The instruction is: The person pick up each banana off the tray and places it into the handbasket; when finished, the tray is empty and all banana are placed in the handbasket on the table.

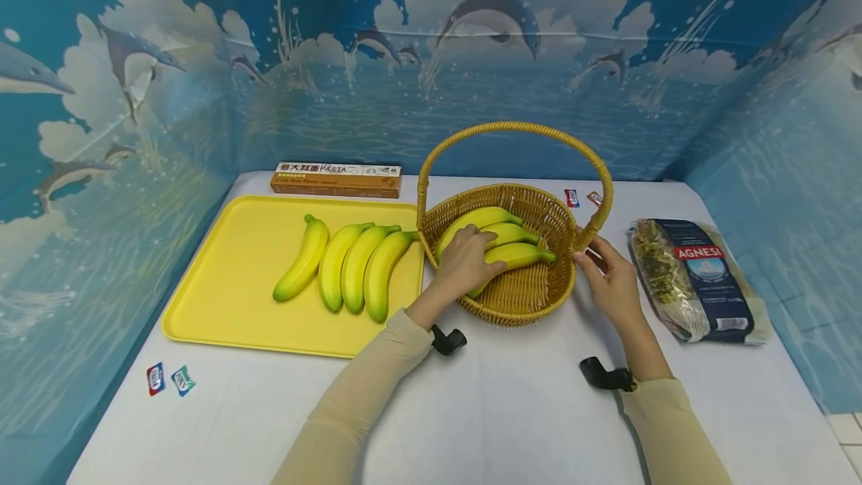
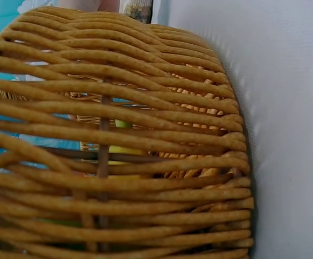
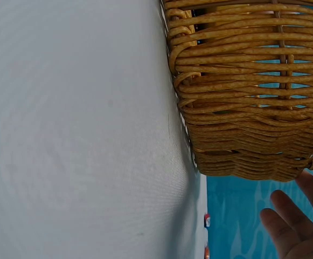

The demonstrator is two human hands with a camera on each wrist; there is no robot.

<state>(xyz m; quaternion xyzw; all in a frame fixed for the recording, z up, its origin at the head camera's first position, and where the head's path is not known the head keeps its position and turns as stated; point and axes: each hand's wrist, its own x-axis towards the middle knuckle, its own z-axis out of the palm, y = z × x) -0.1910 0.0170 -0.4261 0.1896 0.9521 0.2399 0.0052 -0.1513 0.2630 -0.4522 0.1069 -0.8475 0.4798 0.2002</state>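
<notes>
Head view: bananas are split between two places. Four tray bananas (image 1: 360, 268) are laid side by side on the yellow tray (image 1: 232, 268), left of centre; three basket bananas (image 1: 518, 254) are seen in the wicker basket (image 1: 515, 314), right of centre. Work is judged part done: both groups are formed, tray bananas left unhandled; direction of transfer cannot be told. The basket bananas are touched by the left hand (image 1: 466, 259) from above; finger and thumb are spread apart over them, but whether one is gripped cannot be told. The basket rim by the handle foot is pinched between thumb and forefinger of the right hand (image 1: 613, 279). Pasta box (image 1: 337, 181) is placed upper left of centre, Agnesi pasta bag (image 1: 703, 275) at right.

Left wrist view: frame is mostly filled by basket weave; yellow is glimpsed through the gaps near centre. Left fingers cannot be made out, so no grip can be confirmed.

Right wrist view: basket wall is shown upper right, on white cloth (image 3: 75, 129). Right fingers are seen lower right, some spread free, one reaching the basket edge; the pinch itself is not shown here.
</notes>
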